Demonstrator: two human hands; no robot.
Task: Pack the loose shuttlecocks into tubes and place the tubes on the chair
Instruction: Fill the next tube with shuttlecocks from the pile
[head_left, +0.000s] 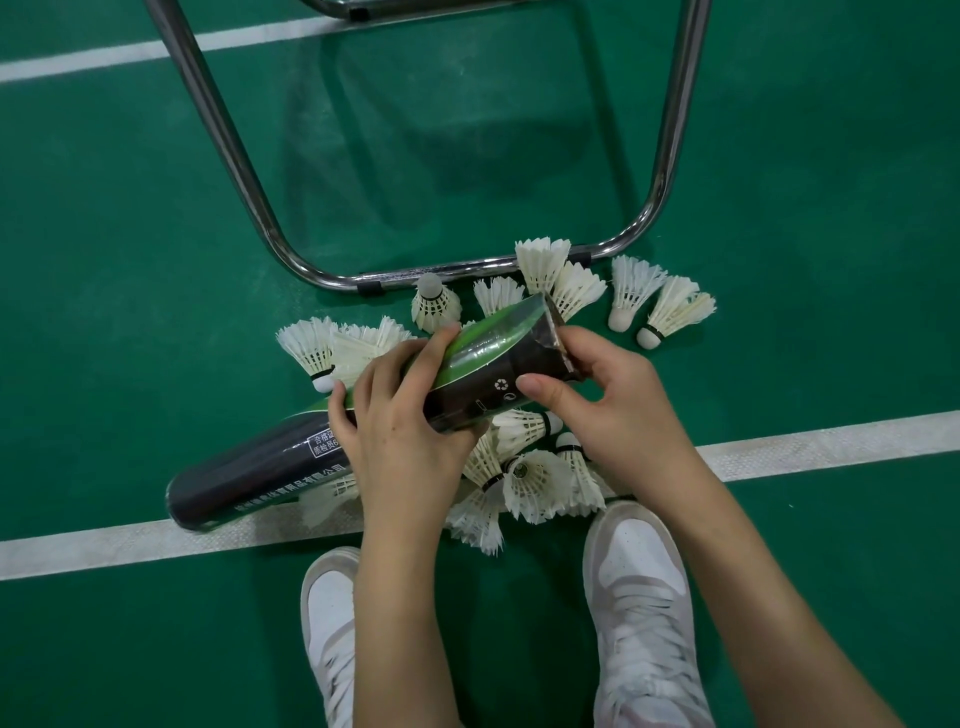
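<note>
Gripping tube (467, 374), left hand (405, 415), right hand (613, 410)

One head-worn view looks steeply down, close over both hands at frame centre, shoes at the bottom, chair frame (415, 156) above

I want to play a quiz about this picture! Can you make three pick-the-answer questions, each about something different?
1. Where do the loose shuttlecocks lie?
A. on the chair seat
B. on the green floor
C. in a bag

2. What colour is the line on the floor?
A. white
B. yellow
C. red

3. How is the tube held?
A. by both hands
B. by one hand only
C. by no hand

Answers:
1 B, they are scattered by the chair frame.
2 A, a white stripe crosses the green.
3 A, the left hand grips its middle and the right hand its open end.
</note>
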